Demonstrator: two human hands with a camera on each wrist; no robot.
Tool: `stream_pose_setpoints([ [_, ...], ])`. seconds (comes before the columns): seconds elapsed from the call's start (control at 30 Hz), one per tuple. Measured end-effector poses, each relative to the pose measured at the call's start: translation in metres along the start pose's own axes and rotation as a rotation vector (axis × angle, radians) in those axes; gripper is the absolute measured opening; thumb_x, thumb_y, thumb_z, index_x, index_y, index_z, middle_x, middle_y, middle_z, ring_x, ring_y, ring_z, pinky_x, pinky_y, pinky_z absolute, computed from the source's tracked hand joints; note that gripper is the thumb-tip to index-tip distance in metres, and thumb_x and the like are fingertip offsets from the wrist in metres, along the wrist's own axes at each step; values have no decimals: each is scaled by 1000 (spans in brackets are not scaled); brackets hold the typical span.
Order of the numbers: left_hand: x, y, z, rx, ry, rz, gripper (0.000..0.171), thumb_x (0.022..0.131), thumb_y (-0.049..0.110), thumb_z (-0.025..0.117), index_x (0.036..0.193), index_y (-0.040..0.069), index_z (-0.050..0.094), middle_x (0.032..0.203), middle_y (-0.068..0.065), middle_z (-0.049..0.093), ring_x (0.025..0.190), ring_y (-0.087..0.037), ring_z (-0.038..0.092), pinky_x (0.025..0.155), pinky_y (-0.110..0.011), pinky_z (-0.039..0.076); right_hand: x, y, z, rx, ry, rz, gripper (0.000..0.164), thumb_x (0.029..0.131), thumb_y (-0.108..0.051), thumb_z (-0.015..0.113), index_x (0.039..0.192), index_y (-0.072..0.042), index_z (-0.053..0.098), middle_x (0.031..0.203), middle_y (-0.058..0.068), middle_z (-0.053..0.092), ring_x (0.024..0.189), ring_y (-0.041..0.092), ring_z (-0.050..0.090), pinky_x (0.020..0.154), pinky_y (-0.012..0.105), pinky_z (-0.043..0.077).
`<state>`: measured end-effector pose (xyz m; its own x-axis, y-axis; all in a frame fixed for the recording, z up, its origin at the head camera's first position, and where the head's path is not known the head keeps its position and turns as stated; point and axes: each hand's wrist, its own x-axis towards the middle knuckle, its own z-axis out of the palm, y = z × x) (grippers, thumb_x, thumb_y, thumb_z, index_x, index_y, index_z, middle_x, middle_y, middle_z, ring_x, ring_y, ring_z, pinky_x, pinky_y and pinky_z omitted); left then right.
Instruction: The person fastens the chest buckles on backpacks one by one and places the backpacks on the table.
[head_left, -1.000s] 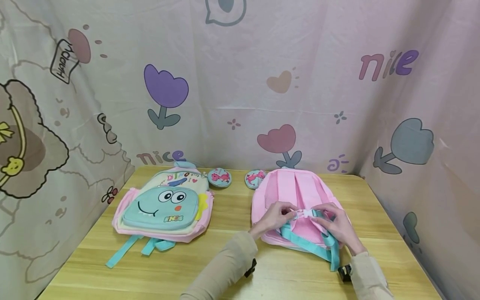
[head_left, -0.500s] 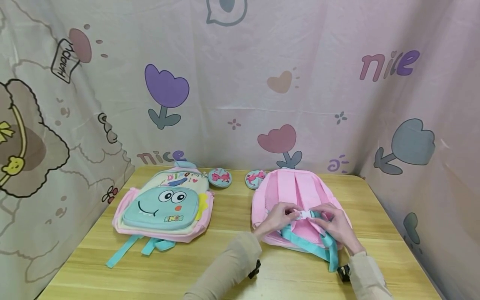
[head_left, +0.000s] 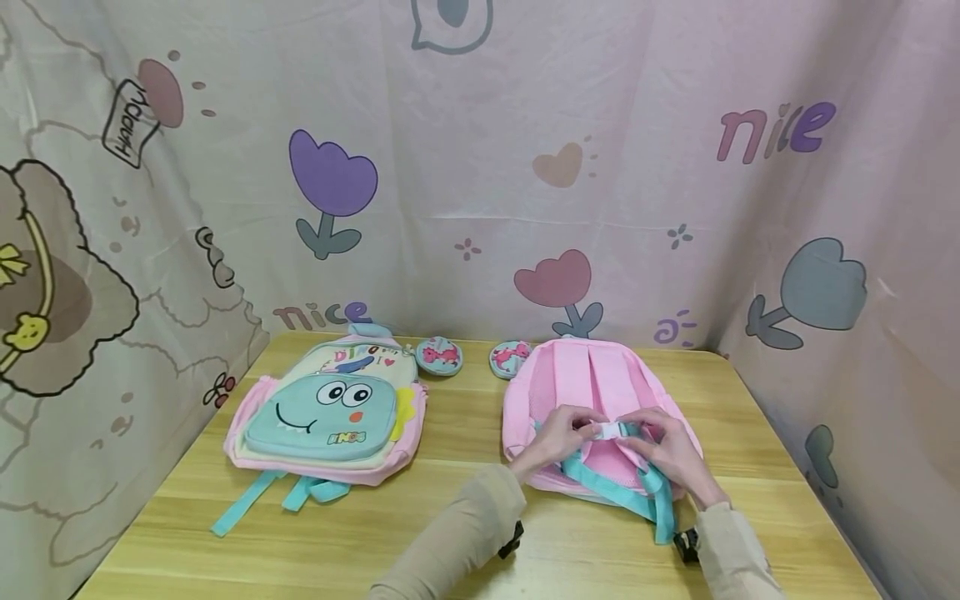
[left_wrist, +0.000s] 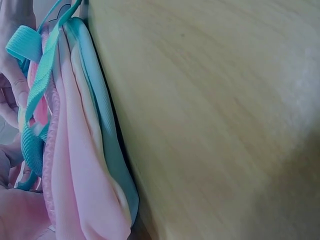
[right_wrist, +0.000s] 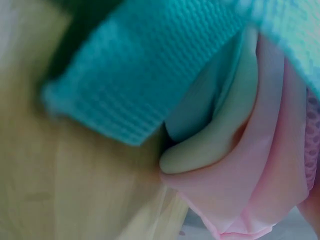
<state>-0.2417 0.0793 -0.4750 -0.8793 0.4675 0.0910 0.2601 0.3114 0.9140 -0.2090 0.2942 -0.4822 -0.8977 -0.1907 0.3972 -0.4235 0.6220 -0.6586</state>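
Observation:
A pink backpack lies on the table with its straps facing up. Across its straps sits a small white buckle, its two parts looking joined. On the buckle's left side my left hand pinches it between thumb and fingers. My right hand pinches the other end, where a teal strap runs out of it. Teal webbing fills the top of the right wrist view, beside the bag's pink side. Fingers partly cover the buckle; in the left wrist view the bag's straps hide much of it.
A second backpack with a teal dinosaur face lies at the left, its teal straps hanging toward the front. Two round teal-and-pink pouches lie between the bags at the back. A printed curtain encloses the wooden table.
My left hand has shifted slightly right, and the buckle's parts look closer together than a second ago. My right hand stays nearly in place. The other backpack has not moved.

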Motion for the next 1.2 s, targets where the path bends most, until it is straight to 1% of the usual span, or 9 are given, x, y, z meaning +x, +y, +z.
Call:
stream_pose_setpoints([
  [0.2,-3,2,1,66,-3,1,22,100,16,62,117,10,75,111,-4,76,86,1,57,75,-14,48,-1,1,-3,-5,-24,31,26,82,-14,84,106,-15,75,104,5,73,93,9,58,82,22,47],
  [0.4,-6,2,-1,97,-11,6,23,101,21,62,118,15,75,117,0,75,104,-4,62,89,-19,50,-2,0,-7,-17,-40,64,28,82,-17,84,109,-15,75,108,5,73,97,10,56,84,25,46],
  [0.53,-9,2,-7,90,-19,-10,23,99,24,64,118,16,75,116,2,75,106,-6,63,89,-21,51,-1,-2,-10,-6,-44,57,30,82,-15,83,111,-14,76,111,8,73,97,12,57,85,28,46],
  [0.67,-12,3,-16,62,-38,-25,28,100,29,64,122,15,72,119,1,74,106,-7,63,88,-22,51,0,-5,-14,6,-48,55,29,84,-14,82,111,-14,75,113,9,72,98,14,57,85,34,46],
  [0.73,-14,2,-20,72,-43,-13,32,101,32,62,124,14,71,121,1,73,107,-7,63,89,-22,52,1,-6,-16,7,-47,62,27,85,-15,81,112,-14,75,114,10,72,98,14,56,85,37,46],
  [0.87,-17,2,-28,118,-55,17,39,104,39,53,129,13,69,126,0,72,111,-9,64,96,-26,52,4,-9,-18,36,-23,79,22,91,-14,75,113,-11,74,114,12,72,100,9,55,89,41,44],
  [1.07,-26,4,-42,167,-84,7,49,108,45,38,133,14,66,133,-2,69,126,-17,62,107,-35,51,9,-22,-20,84,-17,111,24,98,-20,66,120,-12,72,122,13,72,109,-14,48,99,57,44],
  [1.13,-30,5,-48,173,-85,11,50,109,44,36,133,13,66,133,-3,69,129,-19,60,109,-36,49,10,-29,-21,81,-27,119,26,100,-23,64,124,-14,71,126,12,71,111,-14,46,100,61,44],
  [1.2,-34,4,-54,177,-84,26,49,110,41,35,132,10,66,133,-5,69,130,-20,60,110,-37,49,12,-37,-21,79,-36,121,28,101,-25,62,126,-16,70,130,12,69,116,-6,49,101,63,44],
])
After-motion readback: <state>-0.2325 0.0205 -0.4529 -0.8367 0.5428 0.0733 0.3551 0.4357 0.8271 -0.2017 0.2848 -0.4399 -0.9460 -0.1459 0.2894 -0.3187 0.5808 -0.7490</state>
